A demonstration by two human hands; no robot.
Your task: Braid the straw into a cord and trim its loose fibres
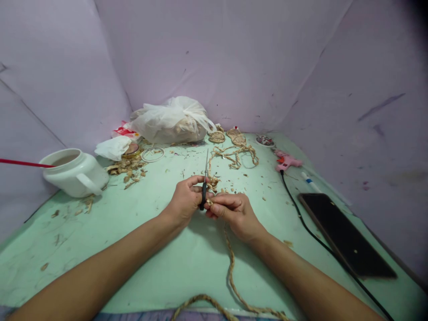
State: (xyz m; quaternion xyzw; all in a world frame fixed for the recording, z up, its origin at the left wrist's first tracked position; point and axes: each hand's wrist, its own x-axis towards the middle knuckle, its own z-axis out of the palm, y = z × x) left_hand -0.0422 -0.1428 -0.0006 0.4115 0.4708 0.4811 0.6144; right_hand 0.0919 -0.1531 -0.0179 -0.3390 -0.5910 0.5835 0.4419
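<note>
My left hand (185, 199) is closed round the black handles of a pair of scissors (204, 178), whose thin blades point away from me. My right hand (234, 213) pinches the end of a braided jute rope (230, 267) right beside the scissor handles. The rope runs from my fingers toward me and curls along the table's near edge. A frayed tuft of fibre (212, 182) sits just beyond my fingers. Both hands hover over the green table (133, 232).
A white jug (75, 171) stands at the left. At the back lie a white plastic bag (174, 118), woven jute pieces (234, 136) and loose braided rope (237, 156). A pink glue gun (286, 161) with black cord and a dark phone (346, 234) lie right.
</note>
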